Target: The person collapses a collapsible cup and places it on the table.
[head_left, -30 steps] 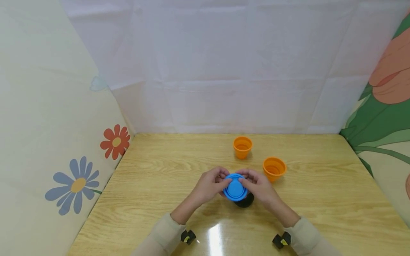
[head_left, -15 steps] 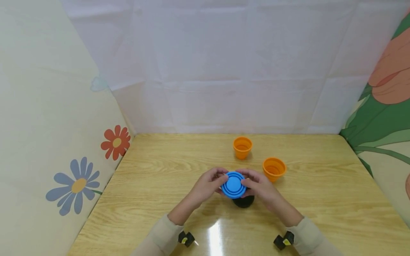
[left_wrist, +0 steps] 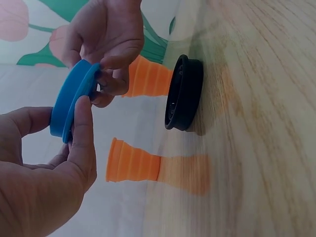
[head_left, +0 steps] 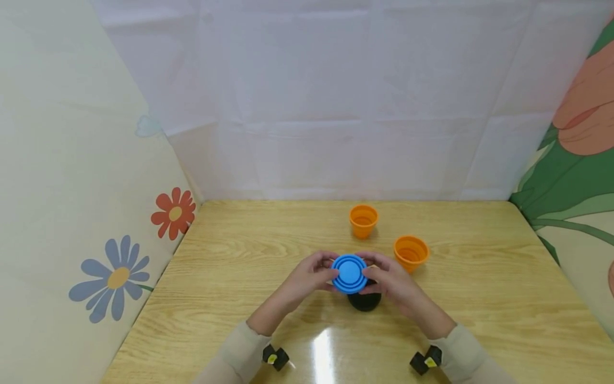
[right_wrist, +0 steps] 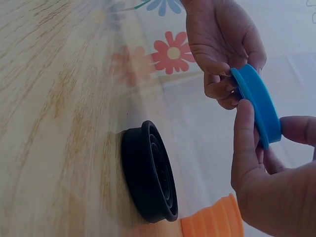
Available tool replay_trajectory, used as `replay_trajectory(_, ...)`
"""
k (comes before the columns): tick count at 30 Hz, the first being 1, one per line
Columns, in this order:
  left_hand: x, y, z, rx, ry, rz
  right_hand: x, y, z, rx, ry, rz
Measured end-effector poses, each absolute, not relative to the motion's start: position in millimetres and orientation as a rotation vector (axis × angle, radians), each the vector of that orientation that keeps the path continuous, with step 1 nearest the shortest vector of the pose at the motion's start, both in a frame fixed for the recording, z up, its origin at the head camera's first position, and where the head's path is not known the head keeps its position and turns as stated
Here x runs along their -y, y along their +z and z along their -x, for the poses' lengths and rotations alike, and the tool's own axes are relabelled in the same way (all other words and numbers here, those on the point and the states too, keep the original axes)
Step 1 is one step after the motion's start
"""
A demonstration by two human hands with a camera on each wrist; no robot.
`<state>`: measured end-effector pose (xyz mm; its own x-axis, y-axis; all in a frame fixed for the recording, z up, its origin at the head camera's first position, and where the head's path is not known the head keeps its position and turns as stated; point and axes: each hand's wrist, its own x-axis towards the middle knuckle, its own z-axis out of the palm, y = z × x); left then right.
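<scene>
Both thumbs have slid outward to the rim of the flat, round, ring-ridged blue disc of silicone-like material (head_left: 349, 273); a second ago they lay farther in over its face. Meanwhile it has edged slightly toward 12 o'clock in the head view, and its rings now show evenly round the centre (they looked lopsided earlier). For the work in hand, I judge that the pressing on its middle has eased and that the disc is simply being held, flat rather than tall.

It is in the air above the desk (head_left: 240, 256), its wider lip on the desk-ward side. At its 9 o'clock the left hand (head_left: 307, 278) pinches its edge between thumb and fingers; at 3 o'clock the right hand (head_left: 389, 280) does likewise.

Lower, toward 5 o'clock, a squat, round black ringed piece (head_left: 364, 302) rests on the desk, apart from the disc. Farther out stand two upright, tapered, ribbed orange cups: one just past 12 o'clock (head_left: 363, 228), one between 2 and 3 (head_left: 411, 254).
</scene>
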<state>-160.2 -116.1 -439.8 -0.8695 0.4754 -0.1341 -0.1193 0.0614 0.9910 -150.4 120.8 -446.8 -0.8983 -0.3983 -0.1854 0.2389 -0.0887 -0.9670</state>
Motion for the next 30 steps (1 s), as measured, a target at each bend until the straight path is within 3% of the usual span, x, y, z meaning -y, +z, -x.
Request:
replay_trajectory(9, 115.7, -437.8, 162.1, -1.913, 1.900, -0.358, -121.7, -445.1, 151.5, -1.771, -2.069, 0.182)
replay_trajectory(19, 121.0, -435.0, 161.0, -2.248, 1.856, -0.553, -127.7, -446.5, 153.1, -1.690, -2.128, 0.125)
replay_trajectory(24, 120.5, -436.0, 158.2, -2.351, 1.865, -0.786, -129.1, -446.2, 154.3, -1.591, -2.141, 0.141)
replay_trajectory(30, 119.4, -441.9, 158.6, -2.671, 1.682, -1.271, -128.7, -445.7, 155.8, -1.479, -2.152, 0.176)
